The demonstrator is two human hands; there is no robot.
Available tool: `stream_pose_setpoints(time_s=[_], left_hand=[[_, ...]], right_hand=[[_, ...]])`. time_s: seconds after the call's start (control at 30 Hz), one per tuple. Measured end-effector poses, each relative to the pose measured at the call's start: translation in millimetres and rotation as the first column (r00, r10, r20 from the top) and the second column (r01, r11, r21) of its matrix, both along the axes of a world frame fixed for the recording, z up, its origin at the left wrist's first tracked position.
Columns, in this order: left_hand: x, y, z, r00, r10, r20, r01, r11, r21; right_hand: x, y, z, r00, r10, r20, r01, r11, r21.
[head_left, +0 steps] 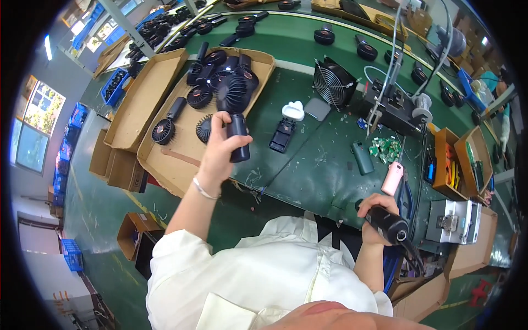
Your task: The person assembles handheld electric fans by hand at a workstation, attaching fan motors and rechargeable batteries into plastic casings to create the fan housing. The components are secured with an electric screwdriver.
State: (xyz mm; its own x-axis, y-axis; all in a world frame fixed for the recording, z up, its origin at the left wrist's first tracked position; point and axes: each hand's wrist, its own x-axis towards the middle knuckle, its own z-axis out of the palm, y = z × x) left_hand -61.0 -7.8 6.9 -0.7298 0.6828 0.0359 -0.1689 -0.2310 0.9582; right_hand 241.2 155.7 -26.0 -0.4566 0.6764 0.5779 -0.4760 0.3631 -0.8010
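Note:
My left hand [215, 154] is wrapped round the handle of a dark handheld fan [232, 93], its round head pointing away from me above a cardboard tray [170, 159] of similar fans. In my right hand [378, 204], at the table's near edge, is a black corded power tool [389, 224] that looks like an electric screwdriver; its tip cannot be made out. Between the hands on the green table lie an open black handle shell [282, 135], a white cloud-shaped piece [293, 111] and a grey square pad [317, 109]. Nearer my right hand are a pink case [392, 179] and a dark green case [362, 158].
A square cooling fan [331, 83] stands at the back, beside a soldering stand with a wire spool [422, 105]. Green circuit boards [386, 148] lie in a pile. Tool boxes [450, 165] line the right. Several more fans lie along the far belt [297, 33].

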Motion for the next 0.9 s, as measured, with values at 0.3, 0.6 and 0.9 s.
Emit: stream_pose_setpoints(time_s=[0.3, 0.6, 0.9], left_hand=[[88, 49, -34, 0.620, -0.578, 0.531, 0.392, 0.814, 0.429], [132, 55, -52, 0.827, -0.543, 0.148, 0.530, 0.840, 0.117], [140, 53, -52, 0.838, -0.519, 0.171, 0.491, 0.852, 0.180]], right_hand=[[-3, 3, -3, 0.996, -0.069, 0.052, 0.069, 0.998, 0.008], [-2, 14, -4, 0.995, 0.003, 0.097, 0.002, 0.999, -0.054], [-4, 15, 8, 0.992, 0.078, 0.095, -0.042, 0.943, -0.330]])
